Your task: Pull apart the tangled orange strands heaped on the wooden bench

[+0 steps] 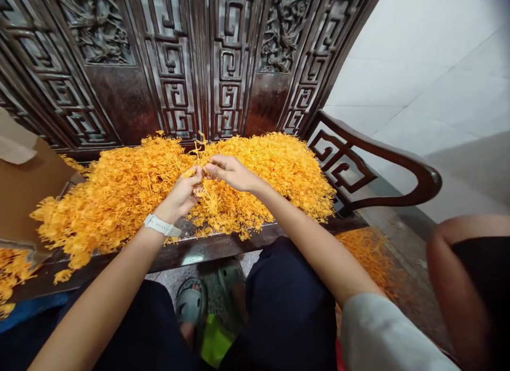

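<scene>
My left hand (pixel 186 194) is closed on an orange branching piece (pixel 198 149) that looks like moulded plastic; thin stems stick up above the fingers. Close beside it, my right hand (pixel 230 172) pinches the same cluster, fingertips nearly touching the left thumb. Frilly orange bits (pixel 209 200) hang just below the hands. Behind and around both hands, a big pile of orange pieces (pixel 274 169) covers the bench seat, with another heap (pixel 123 187) to the left. What lies inside the fingers is partly hidden.
A dark carved wooden bench (pixel 119 94) has a curved armrest (pixel 406 171) on the right. At the left stands a cardboard box (pixel 32 190). More orange pieces (pixel 366 254) lie on the floor at the right, near another person's bent arm or leg (pixel 454 270).
</scene>
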Demonstrator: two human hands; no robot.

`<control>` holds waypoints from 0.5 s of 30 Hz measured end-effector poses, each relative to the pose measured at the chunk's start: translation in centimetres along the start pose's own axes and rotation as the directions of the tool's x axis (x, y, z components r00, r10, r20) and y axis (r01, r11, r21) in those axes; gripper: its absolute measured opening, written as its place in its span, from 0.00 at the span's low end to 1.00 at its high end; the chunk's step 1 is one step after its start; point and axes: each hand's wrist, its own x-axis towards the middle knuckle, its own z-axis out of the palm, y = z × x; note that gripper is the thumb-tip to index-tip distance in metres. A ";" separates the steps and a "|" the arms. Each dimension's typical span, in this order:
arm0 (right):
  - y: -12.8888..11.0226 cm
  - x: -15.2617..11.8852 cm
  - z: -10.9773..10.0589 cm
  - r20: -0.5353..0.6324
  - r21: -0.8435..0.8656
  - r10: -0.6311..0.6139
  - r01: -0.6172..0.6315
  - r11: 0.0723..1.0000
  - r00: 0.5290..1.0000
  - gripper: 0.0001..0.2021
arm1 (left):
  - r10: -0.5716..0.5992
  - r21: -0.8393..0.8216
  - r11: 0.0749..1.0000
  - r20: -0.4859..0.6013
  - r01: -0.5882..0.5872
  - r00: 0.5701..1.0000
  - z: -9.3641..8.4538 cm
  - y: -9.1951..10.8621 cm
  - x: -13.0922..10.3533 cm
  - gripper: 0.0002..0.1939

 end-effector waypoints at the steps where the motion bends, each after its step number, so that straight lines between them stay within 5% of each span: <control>1: 0.1 0.1 0.4 -0.048 -0.018 -0.016 0.016 1.000 0.999 0.23 | -0.007 0.023 1.000 -0.002 0.007 1.000 -0.1 0.1 -0.1 0.11; 4: 1.7 0.6 0.1 -0.261 -0.001 0.058 -0.061 0.998 0.964 0.18 | 0.024 0.151 0.988 0.030 -0.028 0.999 -0.3 -0.1 -0.4 0.10; 7: 3.7 0.9 -1.0 -0.461 0.024 0.147 -0.153 0.988 0.875 0.15 | 0.071 0.174 0.982 0.054 -0.079 0.996 -0.3 -0.8 -0.7 0.10; 15: 5.7 2.7 -1.8 -0.681 0.063 0.229 -0.256 0.965 0.696 0.12 | 0.040 0.106 0.993 0.028 -0.043 0.999 2.1 -0.9 -1.0 0.09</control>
